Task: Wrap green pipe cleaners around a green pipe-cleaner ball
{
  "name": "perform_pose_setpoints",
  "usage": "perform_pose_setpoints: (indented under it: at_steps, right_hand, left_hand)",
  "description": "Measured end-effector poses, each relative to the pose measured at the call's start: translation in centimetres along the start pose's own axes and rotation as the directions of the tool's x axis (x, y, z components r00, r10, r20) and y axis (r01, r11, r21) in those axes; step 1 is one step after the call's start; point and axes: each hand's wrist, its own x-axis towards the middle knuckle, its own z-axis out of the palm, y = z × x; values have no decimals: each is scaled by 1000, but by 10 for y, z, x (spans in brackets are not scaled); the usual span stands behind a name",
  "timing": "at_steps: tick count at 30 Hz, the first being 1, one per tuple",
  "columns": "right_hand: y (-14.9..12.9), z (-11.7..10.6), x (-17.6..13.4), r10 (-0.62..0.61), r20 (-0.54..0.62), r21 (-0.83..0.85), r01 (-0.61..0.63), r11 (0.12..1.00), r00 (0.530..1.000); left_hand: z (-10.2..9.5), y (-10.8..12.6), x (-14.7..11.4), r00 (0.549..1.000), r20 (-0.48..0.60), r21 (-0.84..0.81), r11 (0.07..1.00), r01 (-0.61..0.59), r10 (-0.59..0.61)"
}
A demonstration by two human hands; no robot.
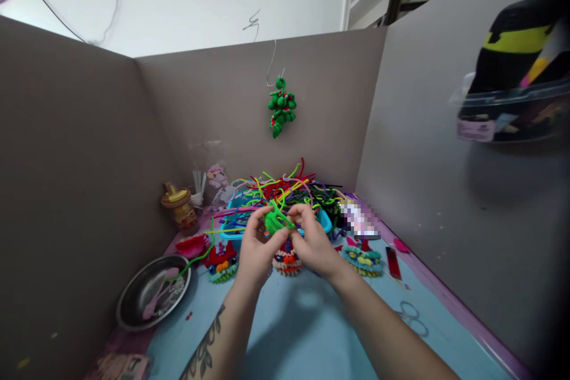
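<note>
Centrally, left hand (257, 243) and right hand (315, 246) raised, forearms (234, 314) slanted inward, each grip pinching green bundle (274, 222)

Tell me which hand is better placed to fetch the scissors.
Probably the right hand: the scissors lie beside its forearm. The left hand is farther away; both hold the green pipe-cleaner bundle.

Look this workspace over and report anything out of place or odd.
A green strand lies across the rim of the metal bowl, partly inside and partly out. A tiny red scrap also sits loose on the blue cloth, apart from the other pieces.
</note>
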Motion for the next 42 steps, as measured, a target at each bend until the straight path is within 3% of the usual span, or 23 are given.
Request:
perform_pose_setpoints:
  at_steps: [4, 7, 11, 13, 15, 30, 42]
  right_hand:
    - [-2, 0, 1, 12, -35, 2, -12, 1000, 999]
    - [-4, -2, 1, -39, -30, 41, 40, 998, 999]
    - [-6, -9, 3, -272, -98, -69, 267, 961, 957]
    - [-8, -14, 4, -409, -66, -216, 387, 896, 910]
    - [-11, -17, 5, -469, -3, -337, 440, 832, 883]
    - [-7, -20, 4, -464, 195, -585, 482, 652, 864]
    - [-8, -21, 5, -388, 280, -601, 475, 642, 878]
  left_hand:
    - [0, 2, 1, 999, -44, -24, 1000, 0, -1]
    - [-4, 2, 5, 990, -96, -149, 985, 92, -107]
    - [-10, 3, 9, 968, -46, -286, 932, 222, -245]
    - [-11, 4, 9, 962, -18, -297, 920, 255, -273]
    - [-11, 6, 9, 957, -8, -291, 917, 274, -289]
    - [-6, 8, 6, 951, -64, -228, 932, 282, -303]
    - [-2, 8, 3, 947, -53, -209, 931, 301, -318]
